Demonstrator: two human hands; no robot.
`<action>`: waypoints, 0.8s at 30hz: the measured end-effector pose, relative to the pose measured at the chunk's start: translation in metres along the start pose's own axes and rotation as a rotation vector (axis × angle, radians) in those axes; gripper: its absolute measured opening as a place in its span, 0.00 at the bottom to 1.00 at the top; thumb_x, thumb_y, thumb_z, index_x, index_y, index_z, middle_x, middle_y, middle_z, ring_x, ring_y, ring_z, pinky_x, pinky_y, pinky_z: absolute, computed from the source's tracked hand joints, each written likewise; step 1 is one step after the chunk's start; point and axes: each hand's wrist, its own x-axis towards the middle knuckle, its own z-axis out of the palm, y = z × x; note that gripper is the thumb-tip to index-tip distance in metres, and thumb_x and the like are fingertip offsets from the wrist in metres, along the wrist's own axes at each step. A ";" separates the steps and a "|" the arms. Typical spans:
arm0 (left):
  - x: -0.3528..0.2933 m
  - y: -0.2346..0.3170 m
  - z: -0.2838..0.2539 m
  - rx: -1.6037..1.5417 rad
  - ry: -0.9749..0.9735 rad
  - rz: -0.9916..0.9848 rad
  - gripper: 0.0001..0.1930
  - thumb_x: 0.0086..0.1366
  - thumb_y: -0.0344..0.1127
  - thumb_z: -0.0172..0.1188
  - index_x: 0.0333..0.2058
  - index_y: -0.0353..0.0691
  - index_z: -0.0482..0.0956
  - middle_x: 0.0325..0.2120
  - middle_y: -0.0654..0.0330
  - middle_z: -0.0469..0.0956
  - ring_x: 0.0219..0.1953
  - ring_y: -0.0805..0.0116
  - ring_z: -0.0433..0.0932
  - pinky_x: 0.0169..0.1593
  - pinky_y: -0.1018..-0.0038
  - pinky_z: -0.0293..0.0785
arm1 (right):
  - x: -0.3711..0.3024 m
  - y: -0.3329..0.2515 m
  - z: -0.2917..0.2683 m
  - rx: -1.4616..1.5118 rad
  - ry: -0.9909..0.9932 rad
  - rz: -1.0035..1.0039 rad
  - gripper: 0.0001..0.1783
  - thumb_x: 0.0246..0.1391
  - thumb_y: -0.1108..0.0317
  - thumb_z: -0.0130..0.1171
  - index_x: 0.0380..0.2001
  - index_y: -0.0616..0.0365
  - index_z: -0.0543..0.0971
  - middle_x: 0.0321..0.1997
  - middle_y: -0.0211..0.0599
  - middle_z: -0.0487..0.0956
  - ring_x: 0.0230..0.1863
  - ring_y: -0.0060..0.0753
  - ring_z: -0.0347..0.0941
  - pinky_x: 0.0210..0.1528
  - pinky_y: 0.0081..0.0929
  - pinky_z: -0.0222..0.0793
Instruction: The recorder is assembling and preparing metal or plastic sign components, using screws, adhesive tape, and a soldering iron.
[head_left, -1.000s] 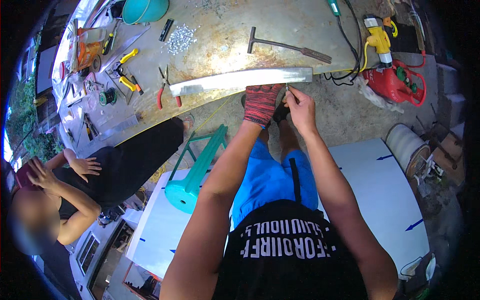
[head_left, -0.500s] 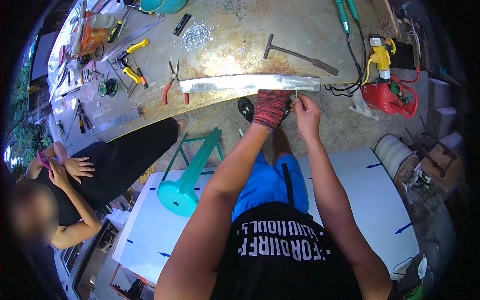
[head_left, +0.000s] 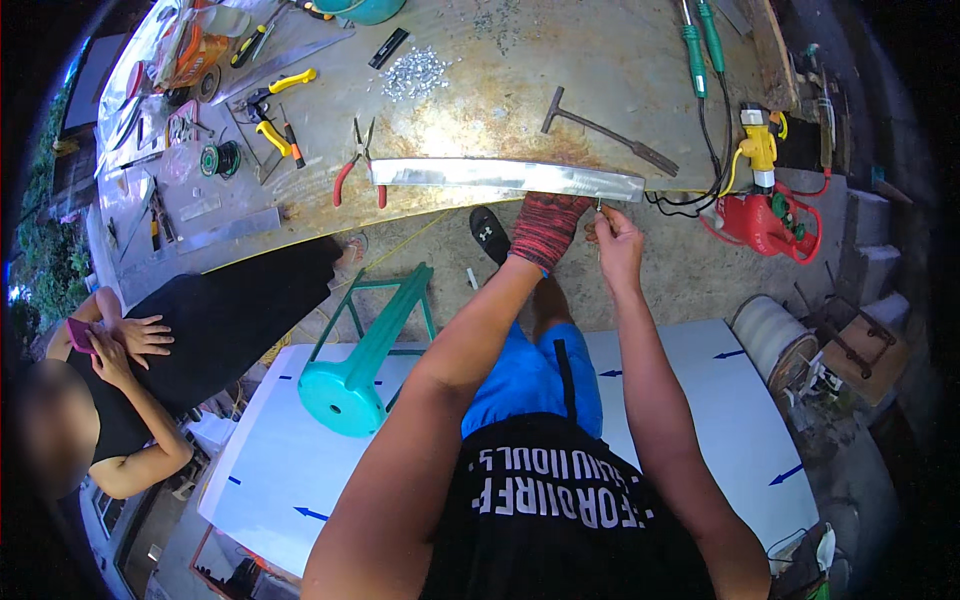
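Observation:
A long, shiny metal strip (head_left: 480,174) lies along the near edge of the workbench. My left hand (head_left: 548,228), in a red and black knit glove, grips its right half from below; the strip hides the fingertips. Beside it, my bare right hand (head_left: 617,240) pinches a small, thin metal piece just under the strip's near edge, too small to name. Red-handled pliers (head_left: 360,165) touch or nearly touch the strip's left end, jaws apart. Beyond the strip rests a T-shaped metal tool (head_left: 605,132).
Small metal bits (head_left: 415,75), yellow-handled snips (head_left: 268,110) and a green wire spool (head_left: 220,158) lie on the workbench (head_left: 330,120). Green-handled tools with cables (head_left: 695,60) and a red tank (head_left: 750,222) are at right. A teal stool (head_left: 340,395) and a seated person (head_left: 150,390) are at left.
The whole view has shifted slightly, so the bench things appear lower and a little to the right. Both hands keep their places at the strip.

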 end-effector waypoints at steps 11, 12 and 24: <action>-0.003 -0.004 0.008 -0.004 -0.054 -0.007 0.27 0.64 0.39 0.51 0.64 0.60 0.69 0.67 0.56 0.62 0.70 0.51 0.57 0.70 0.47 0.52 | -0.029 -0.094 -0.009 -0.550 0.266 -0.469 0.13 0.59 0.71 0.60 0.46 0.63 0.80 0.40 0.41 0.80 0.37 0.30 0.77 0.41 0.28 0.74; 0.002 0.001 0.004 -0.032 -0.103 0.005 0.27 0.67 0.37 0.47 0.65 0.59 0.66 0.68 0.55 0.59 0.70 0.51 0.57 0.71 0.48 0.52 | -0.026 -0.108 -0.006 -0.563 0.270 -0.475 0.13 0.59 0.71 0.60 0.46 0.63 0.80 0.40 0.41 0.80 0.37 0.30 0.77 0.41 0.28 0.74; 0.005 -0.007 -0.005 -0.597 -0.182 -0.309 0.26 0.70 0.43 0.48 0.64 0.41 0.66 0.64 0.43 0.64 0.66 0.46 0.64 0.68 0.55 0.60 | 0.070 -0.183 0.165 -0.654 -0.228 -0.941 0.09 0.54 0.73 0.60 0.39 0.59 0.82 0.39 0.45 0.81 0.42 0.47 0.77 0.47 0.36 0.73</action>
